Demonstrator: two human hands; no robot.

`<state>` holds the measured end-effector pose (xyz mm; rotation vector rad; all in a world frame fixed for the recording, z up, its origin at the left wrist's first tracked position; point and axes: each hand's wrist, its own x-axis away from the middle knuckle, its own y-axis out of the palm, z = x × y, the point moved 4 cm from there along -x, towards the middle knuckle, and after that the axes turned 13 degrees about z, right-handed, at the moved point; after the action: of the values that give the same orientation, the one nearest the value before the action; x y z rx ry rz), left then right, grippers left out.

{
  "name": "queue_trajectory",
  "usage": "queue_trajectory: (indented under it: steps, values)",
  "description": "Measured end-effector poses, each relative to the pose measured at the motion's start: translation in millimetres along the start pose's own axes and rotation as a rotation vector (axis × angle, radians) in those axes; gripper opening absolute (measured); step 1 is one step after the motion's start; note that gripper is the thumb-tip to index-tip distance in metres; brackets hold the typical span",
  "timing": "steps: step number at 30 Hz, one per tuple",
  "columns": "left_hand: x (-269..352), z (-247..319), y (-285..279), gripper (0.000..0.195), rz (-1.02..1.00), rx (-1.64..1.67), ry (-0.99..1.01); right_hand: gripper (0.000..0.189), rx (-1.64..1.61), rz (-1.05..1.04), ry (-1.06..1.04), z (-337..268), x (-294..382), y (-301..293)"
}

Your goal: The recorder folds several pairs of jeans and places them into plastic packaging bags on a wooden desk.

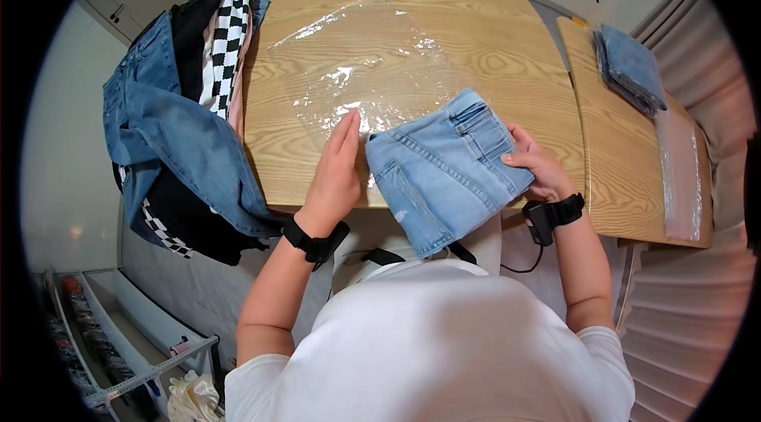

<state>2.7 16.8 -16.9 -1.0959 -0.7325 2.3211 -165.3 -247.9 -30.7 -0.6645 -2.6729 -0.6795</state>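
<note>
Folded light-blue jeans [440,172] are held tilted over the near edge of the wooden table [505,24]. My right hand [538,163] grips their right side, thumb on top and fingers partly hidden beneath. Just left of the jeans, my left hand [339,166] is held on edge with its fingers together and straight, a small gap between it and the denim; nothing shows in it. A clear plastic bag [357,65] lies flat on the table beyond both hands, partly behind the jeans.
A pile of clothes hangs over the table's left side, with darker blue jeans [178,119] and a checkered garment [229,47]. On the side table [618,166] at right are bagged folded jeans [633,65] and clear plastic packaging [681,178]. A metal rack [154,371] stands lower left.
</note>
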Motion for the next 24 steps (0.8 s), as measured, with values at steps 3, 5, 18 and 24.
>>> queue_trajectory:
  steps: [3, 5, 18, 24]
  values:
    - [0, 5, 6, 0.076, -0.027, 0.065, -0.002, 0.05, 0.012, -0.095, -0.036, -4, 2, 19]
    - [0, 8, 7, 0.074, -0.024, 0.102, 0.008, 0.047, 0.05, -0.055, 0.006, 4, -12, 8]
    - [13, 10, 13, 0.077, -0.072, -0.101, 0.114, 0.025, -0.133, 0.158, 0.135, 3, -41, -2]
    - [20, 6, 17, 0.077, -0.035, -0.103, 0.09, 0.028, -0.284, 0.226, 0.08, 5, 6, -15]
